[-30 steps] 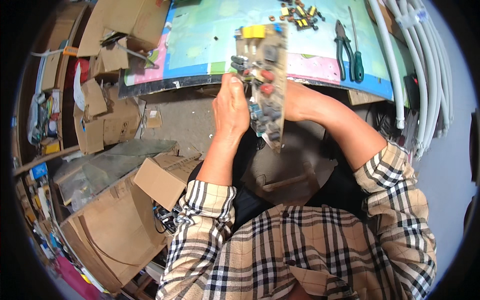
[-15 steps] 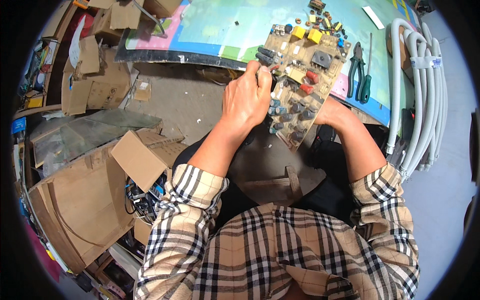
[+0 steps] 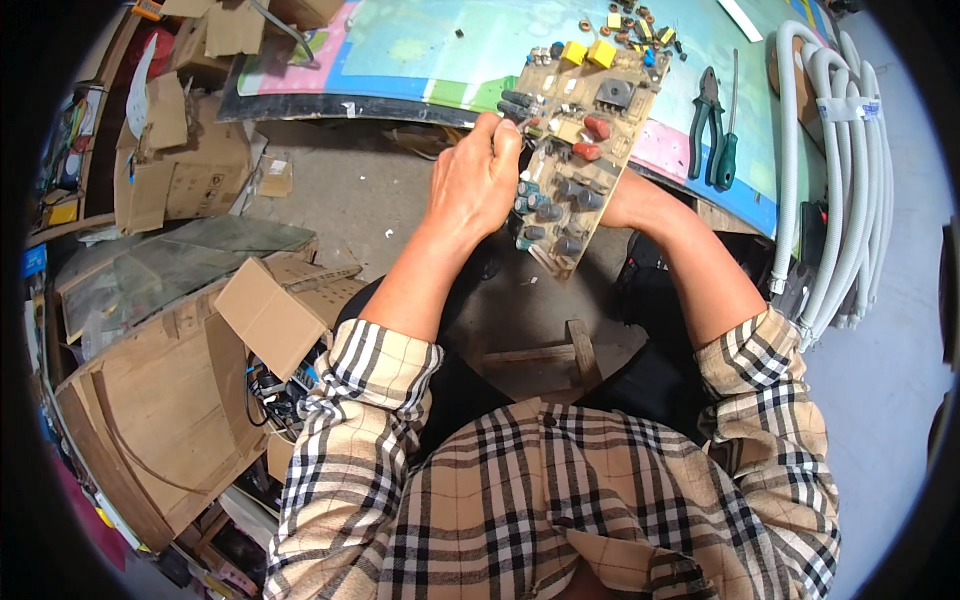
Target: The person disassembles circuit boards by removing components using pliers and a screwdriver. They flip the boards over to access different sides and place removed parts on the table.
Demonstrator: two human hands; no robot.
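A tan circuit board (image 3: pixel 560 128) is tilted over the near edge of the table. It carries black capacitors, red and yellow parts and a square dark part. My left hand (image 3: pixel 474 178) is closed at the board's left edge, its thumb and forefinger gripping there beside the small parts; the fingertips are partly hidden. Behind the board's right edge, my right hand (image 3: pixel 627 203) reaches underneath. Its fingers are out of sight behind the board, so what they hold cannot be seen.
Loose electronic parts (image 3: pixel 640 28) lie beyond the board. Pliers (image 3: pixel 706 125) and a green-handled screwdriver (image 3: pixel 727 150) rest on the table (image 3: pixel 420 60) at right, near a coiled grey hose (image 3: pixel 845 190). Cardboard boxes (image 3: pixel 270 315) stand at left, with a wooden stool (image 3: pixel 575 352) below.
The board and both hands have shifted slightly left relative to the table. The whole view has also moved a little. My left hand keeps its grip.
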